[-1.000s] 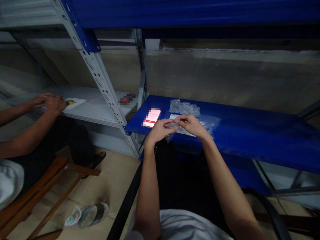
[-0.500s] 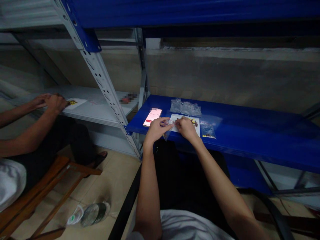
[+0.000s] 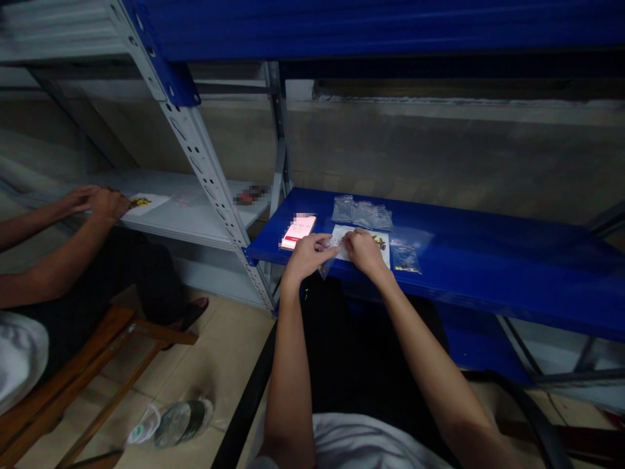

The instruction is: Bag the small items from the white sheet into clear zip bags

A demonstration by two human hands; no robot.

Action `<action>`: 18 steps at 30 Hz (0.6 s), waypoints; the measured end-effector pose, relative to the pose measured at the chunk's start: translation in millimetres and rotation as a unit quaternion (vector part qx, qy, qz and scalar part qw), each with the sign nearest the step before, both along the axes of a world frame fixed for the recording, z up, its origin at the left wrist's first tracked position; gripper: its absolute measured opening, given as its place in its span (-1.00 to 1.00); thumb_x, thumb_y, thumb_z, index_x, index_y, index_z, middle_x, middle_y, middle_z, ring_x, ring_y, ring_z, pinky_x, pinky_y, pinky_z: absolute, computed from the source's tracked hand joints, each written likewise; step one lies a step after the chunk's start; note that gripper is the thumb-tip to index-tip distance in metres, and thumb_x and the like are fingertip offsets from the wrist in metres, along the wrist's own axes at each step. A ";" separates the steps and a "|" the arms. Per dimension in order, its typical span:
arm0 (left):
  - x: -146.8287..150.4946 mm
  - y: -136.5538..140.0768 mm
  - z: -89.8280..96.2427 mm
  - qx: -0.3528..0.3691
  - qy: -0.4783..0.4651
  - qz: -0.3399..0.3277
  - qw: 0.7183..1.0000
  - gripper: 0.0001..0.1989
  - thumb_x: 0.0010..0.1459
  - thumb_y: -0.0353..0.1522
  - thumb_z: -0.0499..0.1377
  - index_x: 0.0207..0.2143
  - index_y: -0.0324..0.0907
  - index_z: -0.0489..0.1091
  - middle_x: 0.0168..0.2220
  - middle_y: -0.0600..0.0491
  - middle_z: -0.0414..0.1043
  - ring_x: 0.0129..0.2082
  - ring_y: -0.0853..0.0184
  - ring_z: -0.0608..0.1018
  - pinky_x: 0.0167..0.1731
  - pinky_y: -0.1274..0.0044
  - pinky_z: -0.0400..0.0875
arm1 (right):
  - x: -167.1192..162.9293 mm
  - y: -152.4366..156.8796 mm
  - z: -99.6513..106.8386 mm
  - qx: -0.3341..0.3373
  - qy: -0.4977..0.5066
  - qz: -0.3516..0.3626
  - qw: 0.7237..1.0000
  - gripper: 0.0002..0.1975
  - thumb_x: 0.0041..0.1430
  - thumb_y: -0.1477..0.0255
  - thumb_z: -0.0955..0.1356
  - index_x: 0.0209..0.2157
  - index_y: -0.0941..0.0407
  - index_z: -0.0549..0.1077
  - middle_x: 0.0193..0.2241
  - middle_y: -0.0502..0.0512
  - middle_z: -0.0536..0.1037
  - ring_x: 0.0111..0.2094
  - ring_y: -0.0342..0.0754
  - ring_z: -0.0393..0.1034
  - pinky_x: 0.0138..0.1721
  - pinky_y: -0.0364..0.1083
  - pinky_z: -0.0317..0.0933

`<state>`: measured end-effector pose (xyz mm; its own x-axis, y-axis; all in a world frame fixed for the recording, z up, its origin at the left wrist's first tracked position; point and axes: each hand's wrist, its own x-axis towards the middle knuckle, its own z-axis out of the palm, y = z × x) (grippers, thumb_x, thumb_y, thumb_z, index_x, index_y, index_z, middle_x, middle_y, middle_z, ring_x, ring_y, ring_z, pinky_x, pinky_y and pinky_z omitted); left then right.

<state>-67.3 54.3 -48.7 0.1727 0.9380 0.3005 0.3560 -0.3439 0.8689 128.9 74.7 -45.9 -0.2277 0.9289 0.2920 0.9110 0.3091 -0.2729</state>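
Observation:
My left hand (image 3: 311, 255) is closed on a small clear plastic bag (image 3: 324, 268), which hangs below the fingers at the shelf's front edge with a few yellowish bits inside. Close to its right, my right hand (image 3: 362, 250) has its fingers bent together near the bag's top; whatever they pinch is too small to make out. Under the hands lies a white sheet (image 3: 344, 253), with small yellow and brown pieces (image 3: 379, 241) on it, partly hidden by my right hand. A filled clear bag (image 3: 406, 258) of such pieces lies to the right.
Flat clear bags (image 3: 361, 212) lie behind the sheet. A lit phone (image 3: 298, 231) rests left of my hands on the blue shelf (image 3: 488, 260). A perforated metal post (image 3: 208, 176) divides off a grey shelf, where another person's hands (image 3: 100, 200) work. A large bottle (image 3: 183, 422) lies on the floor.
Both hands stay almost in place, with only slight finger movement around the small bag. The view has shifted a little.

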 end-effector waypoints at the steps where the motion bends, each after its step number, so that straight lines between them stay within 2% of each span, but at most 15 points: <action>1: 0.8 0.4 -0.7 -0.002 0.000 -0.003 1.000 -0.49 0.12 -0.18 0.42 0.06 -0.27 0.59 -0.16 -0.12 0.63 -0.27 0.28 0.60 -0.27 0.49 0.49 | 1.5 -0.8 2.4 0.013 0.026 0.000 1.000 -0.72 0.42 0.49 0.24 -0.15 0.18 0.60 -0.12 0.35 0.58 -0.04 0.16 0.44 -0.07 -0.01 0.23; 4: 5.2 -0.8 1.2 -0.006 0.001 -0.009 1.000 -0.50 0.09 -0.21 0.43 0.04 -0.26 0.59 -0.19 -0.10 0.63 -0.29 0.28 0.60 -0.29 0.51 0.49 | 6.5 -4.4 11.4 0.028 0.141 0.028 0.989 -0.80 0.34 0.52 0.30 -0.23 0.14 0.60 -0.25 0.21 0.61 -0.19 0.07 0.47 -0.11 -0.03 0.23; 7: 12.8 -5.6 9.1 0.003 0.006 -0.035 0.999 -0.55 0.10 -0.24 0.41 0.02 -0.26 0.60 -0.21 -0.07 0.63 -0.30 0.29 0.61 -0.31 0.52 0.48 | 10.3 -10.9 20.7 0.012 0.232 0.091 0.968 -0.84 0.30 0.47 0.34 -0.27 0.11 0.61 -0.31 0.12 0.61 -0.29 0.02 0.45 -0.19 -0.05 0.24; 11: 22.7 -11.1 18.9 0.030 0.011 -0.072 0.997 -0.65 0.12 -0.30 0.36 -0.04 -0.22 0.61 -0.19 -0.04 0.63 -0.31 0.31 0.61 -0.33 0.54 0.48 | 16.3 -23.5 29.6 -0.012 0.278 0.131 0.951 -0.82 0.28 0.41 0.35 -0.28 0.10 0.63 -0.30 0.13 0.63 -0.25 0.04 0.47 -0.15 -0.02 0.26; 14: 27.0 -12.0 21.5 0.045 0.006 -0.073 0.996 -0.62 0.13 -0.29 0.37 0.01 -0.19 0.61 -0.13 -0.05 0.63 -0.29 0.32 0.62 -0.30 0.54 0.51 | 22.7 -36.8 33.7 -0.029 0.329 0.126 0.935 -0.80 0.30 0.31 0.37 -0.27 0.08 0.63 -0.26 0.11 0.66 -0.19 0.06 0.49 -0.11 -0.01 0.27; 18: 31.8 -14.1 25.8 0.061 -0.003 -0.082 0.995 -0.61 0.11 -0.34 0.39 0.02 -0.18 0.61 -0.08 -0.06 0.62 -0.20 0.30 0.63 -0.22 0.54 0.53 | 28.7 -57.0 37.1 -0.056 0.367 0.154 0.916 -0.71 0.32 0.15 0.38 -0.28 0.07 0.61 -0.29 0.06 0.66 -0.24 0.02 0.46 -0.16 -0.04 0.26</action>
